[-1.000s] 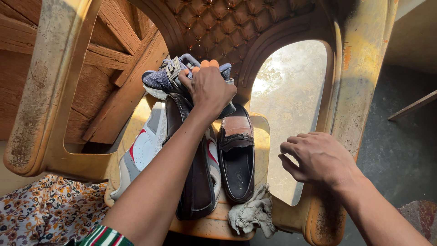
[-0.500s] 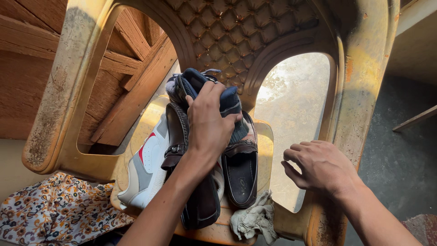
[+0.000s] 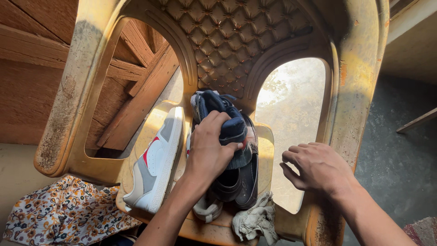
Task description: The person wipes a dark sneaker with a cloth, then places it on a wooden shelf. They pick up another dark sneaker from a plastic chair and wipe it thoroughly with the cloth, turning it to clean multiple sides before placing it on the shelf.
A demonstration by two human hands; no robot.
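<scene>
A worn yellow plastic chair with a quilted diamond-pattern back (image 3: 236,32) is seen from above, its seat crowded with footwear. On the left side of the seat, a white and grey low-top sneaker with a red mark on its side (image 3: 157,164) lies tipped on its edge, well inside the chair's left armrest. Just right of it, in the middle of the seat, a dark brown leather loafer (image 3: 243,177) lies lengthwise, with the sole of a second white sneaker (image 3: 207,210) poking out beneath it at the seat's front edge. A crumpled grey rag (image 3: 255,221) hangs over the front edge, touching the loafer's heel. A piece of floral cloth in cream, orange and blue (image 3: 68,212) lies at the lower left, below the armrest. Wooden planks (image 3: 136,59) show behind the chair's left opening. The left hand (image 3: 211,146) is closed around a dark blue fabric shoe with a white sole edge (image 3: 221,111), gripping it from above over the loafer, near the chair back. The right hand (image 3: 318,166) hovers with fingers loosely curled and empty, just above the right armrest, apart from the shoes.
</scene>
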